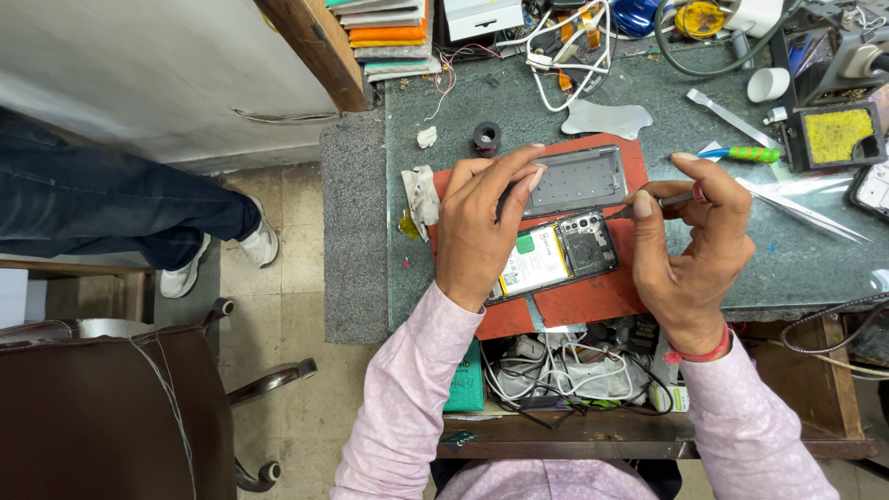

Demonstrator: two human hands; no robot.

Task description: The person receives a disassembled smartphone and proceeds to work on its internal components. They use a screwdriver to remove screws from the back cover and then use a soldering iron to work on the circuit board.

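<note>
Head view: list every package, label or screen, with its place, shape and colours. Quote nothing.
Battery label: inside the opened phone by the left hand; white rectangle with a green patch and yellow edge.
White box: top edge of the bench, flat, rectangular.
Screen: right edge, cut off; pale and lit in a dark frame.
Green packet: shelf under the bench, near the left sleeve; rectangular.

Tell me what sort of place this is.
Most likely a phone repair bench: an opened smartphone with exposed white battery lies on a red work mat, the right hand holds a thin screwdriver, and a yellow soldering sponge tray sits nearby.
</note>
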